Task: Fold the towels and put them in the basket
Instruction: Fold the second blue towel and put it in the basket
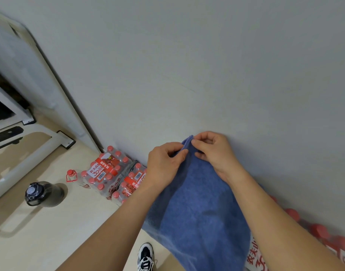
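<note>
Fingers [196, 142]: our left hand [163, 163] and right hand [214, 151] pinch the blue towel [203, 212] at its top.
Towel: we hold it up in the air, above the floor [50, 231].
Oops: a loose pinch could drop it and mess up our fold.

"农夫山泉" & "30" on red-white label of bottle pack [106, 170], w/ barcode; "农夫山" on lower-rt pack [255, 258]
</note>
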The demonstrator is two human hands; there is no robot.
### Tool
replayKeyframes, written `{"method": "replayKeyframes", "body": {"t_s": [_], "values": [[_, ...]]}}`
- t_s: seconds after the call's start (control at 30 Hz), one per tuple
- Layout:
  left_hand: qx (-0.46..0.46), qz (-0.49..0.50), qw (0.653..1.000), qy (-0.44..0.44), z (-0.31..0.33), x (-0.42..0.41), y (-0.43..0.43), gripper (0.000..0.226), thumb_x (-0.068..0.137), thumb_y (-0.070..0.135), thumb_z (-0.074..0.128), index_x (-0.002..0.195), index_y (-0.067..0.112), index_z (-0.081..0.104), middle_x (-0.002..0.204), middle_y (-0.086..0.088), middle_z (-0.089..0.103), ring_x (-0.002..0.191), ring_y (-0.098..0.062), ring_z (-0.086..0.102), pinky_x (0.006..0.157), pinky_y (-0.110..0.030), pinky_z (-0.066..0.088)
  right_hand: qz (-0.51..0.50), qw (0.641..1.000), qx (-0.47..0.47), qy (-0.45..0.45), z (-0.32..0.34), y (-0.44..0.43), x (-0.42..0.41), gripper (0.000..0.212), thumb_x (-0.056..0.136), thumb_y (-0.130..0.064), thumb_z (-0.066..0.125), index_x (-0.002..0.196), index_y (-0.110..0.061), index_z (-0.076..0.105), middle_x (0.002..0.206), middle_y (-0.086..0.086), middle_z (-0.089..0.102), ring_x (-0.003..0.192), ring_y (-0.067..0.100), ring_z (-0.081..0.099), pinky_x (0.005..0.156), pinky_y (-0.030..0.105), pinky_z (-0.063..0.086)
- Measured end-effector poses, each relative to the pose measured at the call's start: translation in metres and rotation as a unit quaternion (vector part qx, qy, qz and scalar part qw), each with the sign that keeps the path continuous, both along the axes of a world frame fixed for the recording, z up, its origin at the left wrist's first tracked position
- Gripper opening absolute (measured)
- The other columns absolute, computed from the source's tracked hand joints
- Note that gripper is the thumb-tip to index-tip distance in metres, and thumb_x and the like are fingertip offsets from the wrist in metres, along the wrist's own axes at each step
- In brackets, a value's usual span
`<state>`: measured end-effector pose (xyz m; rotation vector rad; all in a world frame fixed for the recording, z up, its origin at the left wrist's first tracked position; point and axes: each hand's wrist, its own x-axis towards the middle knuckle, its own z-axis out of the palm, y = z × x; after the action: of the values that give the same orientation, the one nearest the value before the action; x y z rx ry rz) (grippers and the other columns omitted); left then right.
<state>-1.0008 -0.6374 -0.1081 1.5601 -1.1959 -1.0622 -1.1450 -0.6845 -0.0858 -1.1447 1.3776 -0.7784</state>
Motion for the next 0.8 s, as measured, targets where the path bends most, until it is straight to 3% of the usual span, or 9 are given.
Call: {"method": "replayKeyframes", "body": {"t_s": [0.1,0.27,0.43,0.67,0.73,0.8], "values": [[-0.005,0.006,1.0,0.015,0.001,-0.002,0.001,0.013,0.088,0.018,0.065,0.092,0.023,0.077,0.094,0.014,0.073,0.09,-0.002,0.067,0.087,-0.036,0.054,0.0,1.0,-0.003,0.0,0.001,0.0,0.002,0.007,0.088,-0.008,0.065,0.082,-0.012,0.066,0.077,-0.001,0.073,0.078,0.01,0.068,0.075,0.029,0.055],[-0.019,0.006,1.0,0.016,0.003,-0.001,0.003,0.013,0.089,0.018,0.065,0.091,0.021,0.077,0.093,0.013,0.073,0.09,-0.006,0.068,0.086,-0.04,0.054,-0.02,1.0,-0.017,0.009,0.001,0.002,0.004,0.003,0.082,-0.006,0.069,0.084,-0.006,0.068,0.081,0.011,0.074,0.08,0.023,0.07,0.083,0.041,0.058],[0.021,-0.067,0.997,-0.041,0.007,0.009,0.011,0.01,0.086,0.031,0.069,0.085,0.023,0.075,0.082,0.011,0.073,0.074,-0.011,0.068,0.075,-0.039,0.056,-0.056,0.992,-0.099,0.056,0.011,0.007,0.004,0.013,0.079,-0.001,0.07,0.078,-0.014,0.068,0.076,0.001,0.073,0.073,0.009,0.068,0.071,0.024,0.054],[0.091,-0.216,0.968,-0.086,0.022,0.042,0.031,0.024,0.079,0.041,0.075,0.076,0.017,0.074,0.071,0.001,0.071,0.064,-0.016,0.065,0.063,-0.03,0.053,-0.011,0.962,-0.213,0.169,0.027,0.016,-0.018,0.034,0.082,0.003,0.064,0.086,-0.031,0.065,0.084,-0.017,0.065,0.076,-0.008,0.059,0.073,0.01,0.048],[0.1,-0.256,0.954,-0.116,0.026,0.046,0.036,0.02,0.079,0.04,0.076,0.076,0.02,0.075,0.071,0.004,0.072,0.067,-0.015,0.066,0.065,-0.028,0.053,-0.002,0.955,-0.227,0.189,0.031,0.02,-0.022,0.031,0.084,0.002,0.061,0.094,-0.026,0.068,0.084,-0.02,0.063,0.077,-0.008,0.057,0.075,0.015,0.051],[0.105,-0.305,0.93,-0.176,0.029,0.049,0.043,0.015,0.079,0.038,0.076,0.07,0.026,0.073,0.066,0.012,0.069,0.063,-0.006,0.063,0.061,-0.023,0.05,-0.008,0.952,-0.241,0.188,0.036,0.024,-0.027,0.028,0.085,0.002,0.058,0.096,-0.02,0.072,0.084,-0.022,0.061,0.081,-0.001,0.059,0.078,0.033,0.057]]}}
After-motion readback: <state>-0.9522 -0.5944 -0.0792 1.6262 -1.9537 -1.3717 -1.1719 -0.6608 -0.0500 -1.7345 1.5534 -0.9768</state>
